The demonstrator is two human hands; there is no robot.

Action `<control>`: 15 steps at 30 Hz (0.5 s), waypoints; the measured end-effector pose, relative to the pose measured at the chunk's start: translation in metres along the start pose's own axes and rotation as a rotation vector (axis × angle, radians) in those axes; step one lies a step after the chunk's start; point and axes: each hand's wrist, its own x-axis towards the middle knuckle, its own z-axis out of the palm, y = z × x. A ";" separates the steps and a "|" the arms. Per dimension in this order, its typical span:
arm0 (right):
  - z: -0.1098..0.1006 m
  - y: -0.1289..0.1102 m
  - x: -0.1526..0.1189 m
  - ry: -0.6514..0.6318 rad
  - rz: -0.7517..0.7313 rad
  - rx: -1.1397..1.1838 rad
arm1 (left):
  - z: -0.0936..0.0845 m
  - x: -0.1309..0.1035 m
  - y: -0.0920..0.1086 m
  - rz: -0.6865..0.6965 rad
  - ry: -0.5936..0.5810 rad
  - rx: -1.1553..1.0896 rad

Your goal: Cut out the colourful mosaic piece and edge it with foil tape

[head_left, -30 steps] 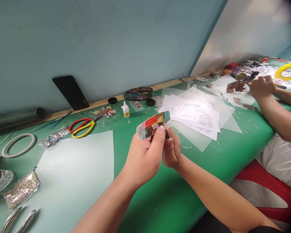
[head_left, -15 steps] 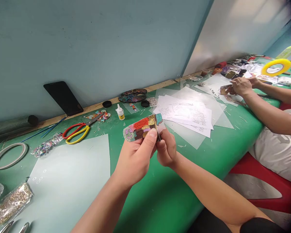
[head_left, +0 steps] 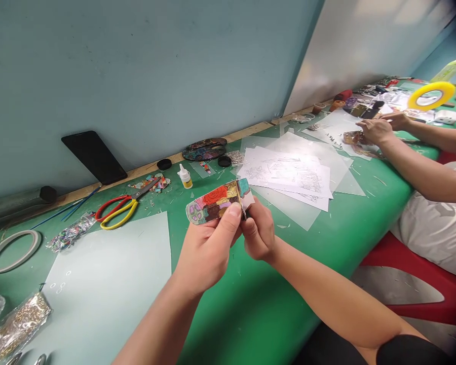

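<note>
Head view: near the middle of the frame, the left hand [head_left: 209, 248] grips a small colourful patchwork card [head_left: 216, 201] from below, thumb pressed on its face, holding it above the green counter [head_left: 273, 309]. The right hand [head_left: 259, 234] is closed in a pinch at the card's right end; what it pinches is too small to tell. Left of centre lie red-and-yellow scissors [head_left: 117, 208] and a glue bottle [head_left: 184, 176]. White sheets [head_left: 292, 177] lie right of centre. In the upper right, another person's hands [head_left: 378, 131] work.
</note>
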 end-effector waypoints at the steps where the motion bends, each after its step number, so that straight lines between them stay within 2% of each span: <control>1: 0.000 0.000 0.000 0.002 -0.002 0.007 | 0.000 0.000 0.000 -0.003 -0.002 0.001; 8: 0.005 0.002 -0.004 0.010 0.045 0.023 | 0.001 -0.001 0.002 0.059 0.012 0.143; 13: 0.008 0.006 -0.009 -0.031 0.162 0.085 | 0.003 -0.001 0.003 0.097 0.004 0.211; 15: 0.007 0.007 -0.009 -0.033 0.144 0.094 | 0.004 0.000 0.004 0.100 -0.003 0.209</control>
